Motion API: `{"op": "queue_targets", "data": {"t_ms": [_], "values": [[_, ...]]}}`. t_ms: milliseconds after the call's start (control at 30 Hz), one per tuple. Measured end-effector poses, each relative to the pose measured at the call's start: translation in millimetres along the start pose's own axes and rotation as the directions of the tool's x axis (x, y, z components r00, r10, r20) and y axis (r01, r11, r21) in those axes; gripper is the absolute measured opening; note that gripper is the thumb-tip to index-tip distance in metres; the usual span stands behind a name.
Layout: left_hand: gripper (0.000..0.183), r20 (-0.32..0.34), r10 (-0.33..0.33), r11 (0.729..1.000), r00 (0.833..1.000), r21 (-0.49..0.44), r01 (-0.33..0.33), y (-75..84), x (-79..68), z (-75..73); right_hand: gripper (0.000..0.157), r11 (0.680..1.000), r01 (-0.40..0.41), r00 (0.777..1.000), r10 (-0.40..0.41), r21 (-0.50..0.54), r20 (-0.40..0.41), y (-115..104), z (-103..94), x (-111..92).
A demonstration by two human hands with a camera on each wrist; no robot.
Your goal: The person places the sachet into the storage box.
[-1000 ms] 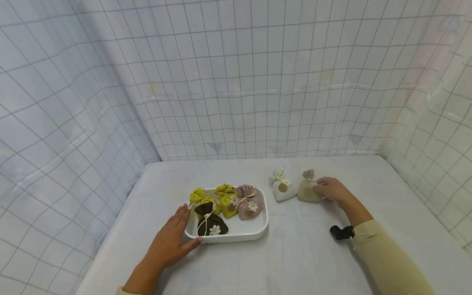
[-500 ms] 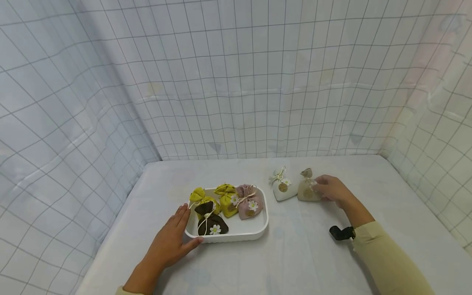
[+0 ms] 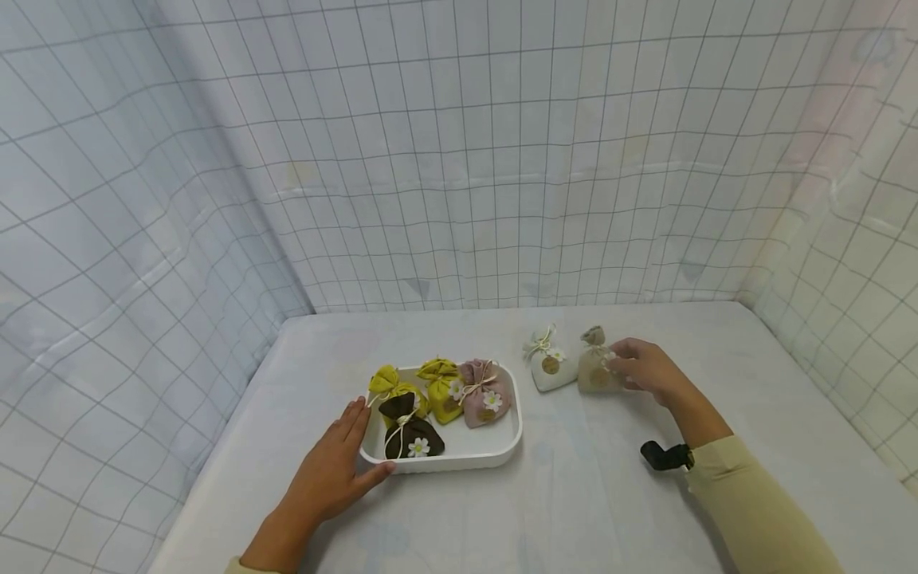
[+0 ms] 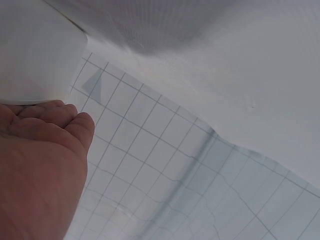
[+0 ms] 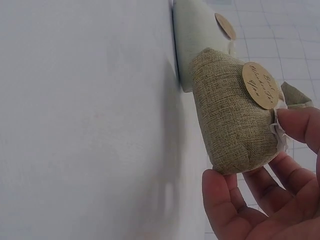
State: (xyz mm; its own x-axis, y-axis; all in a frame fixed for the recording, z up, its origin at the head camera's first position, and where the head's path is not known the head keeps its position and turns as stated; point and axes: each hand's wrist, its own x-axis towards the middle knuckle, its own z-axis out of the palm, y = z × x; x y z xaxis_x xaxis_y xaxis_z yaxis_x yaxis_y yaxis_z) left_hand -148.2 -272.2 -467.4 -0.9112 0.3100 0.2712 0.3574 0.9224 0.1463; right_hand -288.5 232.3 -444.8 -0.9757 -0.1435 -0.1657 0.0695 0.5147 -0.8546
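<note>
My right hand (image 3: 645, 371) holds a beige drawstring sachet (image 3: 595, 373) by its right side. The right wrist view shows the thumb on the sachet's tied front and the fingers around its edge; a round paper tag (image 5: 260, 85) is on the cloth. A white sachet (image 3: 554, 371) stands just left of it. My left hand (image 3: 326, 474) rests against the left end of a white tray (image 3: 473, 461), fingers along the side and thumb at the front rim. Inside the tray lie two yellow sachets (image 3: 442, 391), a dark brown sachet (image 3: 416, 437) and a pink sachet (image 3: 476, 399).
A white cloth covers the table (image 3: 559, 494). Grid-patterned curtains (image 3: 466, 199) rise behind it and on both sides. A black wrist device (image 3: 663, 455) sticks out from the right sleeve.
The beige sachet has turned slightly in my right hand, its tied top shifting left and up. My left hand and the tray have stayed in place.
</note>
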Motion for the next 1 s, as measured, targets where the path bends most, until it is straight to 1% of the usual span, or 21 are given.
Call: {"op": "queue_targets", "data": {"t_ms": [200, 333, 467, 700, 900, 1000], "values": [[0.097, -0.002, 0.002, 1.0, 1.0, -0.001, -0.002, -0.1, 0.1, -0.4, 0.048, 0.999, 0.035, 0.999, -0.035, 0.007, -0.007, -11.0, -1.0, -5.0], [0.098, 0.002, -0.001, 1.0, 1.0, -0.005, 0.001, -0.2, -0.1, -0.5, 0.048, 0.998, 0.059, 0.998, -0.06, -0.018, -0.005, -18.2, -1.4, -8.1], [0.097, -0.001, -0.001, 1.0, 1.0, -0.005, 0.001, -0.1, 0.2, -0.9, 0.048, 0.997, 0.071, 0.997, -0.071, -0.022, -0.005, -25.5, 0.2, -10.7], [0.097, -0.007, 0.005, 1.0, 1.0, -0.005, -0.005, -0.5, -0.4, -0.9, 0.045, 0.991, 0.132, 0.991, -0.133, 0.008, 0.004, -40.8, 8.9, -15.0], [0.097, -0.011, 0.004, 1.0, 1.0, -0.008, -0.004, -0.1, -0.7, -0.4, 0.045, 0.988, 0.156, 0.987, -0.156, 0.001, 0.027, -57.5, 18.8, -15.0], [0.097, -0.01, 0.002, 1.0, 1.0, -0.008, -0.002, 0.5, -0.7, -0.8, 0.044, 0.986, 0.164, 0.986, -0.165, 0.015, 0.039, -66.0, 23.4, -15.2]]}}
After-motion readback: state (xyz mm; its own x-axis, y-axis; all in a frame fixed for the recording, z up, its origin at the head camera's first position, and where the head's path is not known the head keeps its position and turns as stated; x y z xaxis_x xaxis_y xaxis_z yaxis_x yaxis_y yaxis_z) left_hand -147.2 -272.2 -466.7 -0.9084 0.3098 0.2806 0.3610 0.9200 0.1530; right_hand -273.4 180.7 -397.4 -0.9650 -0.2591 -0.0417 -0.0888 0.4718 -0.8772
